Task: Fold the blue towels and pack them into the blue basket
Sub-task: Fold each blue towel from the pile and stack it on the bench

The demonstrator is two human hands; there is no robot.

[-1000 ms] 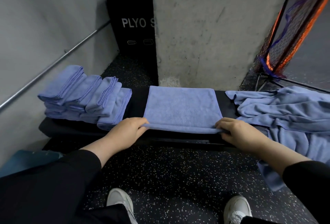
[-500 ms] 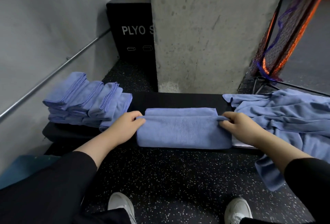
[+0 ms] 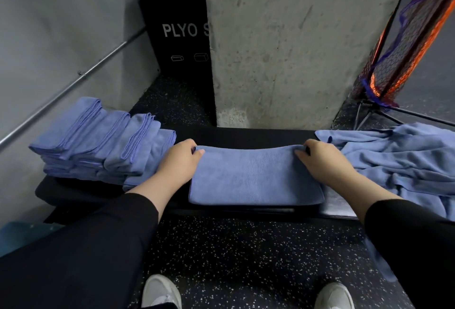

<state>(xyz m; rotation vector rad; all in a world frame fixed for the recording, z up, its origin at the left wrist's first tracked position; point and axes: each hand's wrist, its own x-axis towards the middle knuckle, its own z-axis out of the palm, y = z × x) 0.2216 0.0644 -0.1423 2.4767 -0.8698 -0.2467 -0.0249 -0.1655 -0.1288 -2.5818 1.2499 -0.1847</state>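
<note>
A blue towel [image 3: 253, 178], folded in half, lies flat on the black bench [image 3: 246, 133] in front of me. My left hand [image 3: 181, 161] pinches its far left corner and my right hand [image 3: 320, 158] pinches its far right corner. To the left sits a stack of folded blue towels [image 3: 103, 141]. On the right lies a heap of unfolded blue towels [image 3: 398, 161], part of it hanging over the bench's edge. A blue shape at the lower left edge [image 3: 17, 234] may be the basket; I cannot tell.
A concrete pillar [image 3: 283, 37] rises right behind the bench. A black plyo box [image 3: 177, 25] stands at the back left, beside a wall with a metal rail [image 3: 73, 82]. An orange and black net frame [image 3: 403, 37] stands at the right. My white shoes [image 3: 160, 291] rest on speckled floor.
Both hands carried the towel's near edge up and over to the far edge, folding it in half. The towel now lies flat, nearer the bench's front.
</note>
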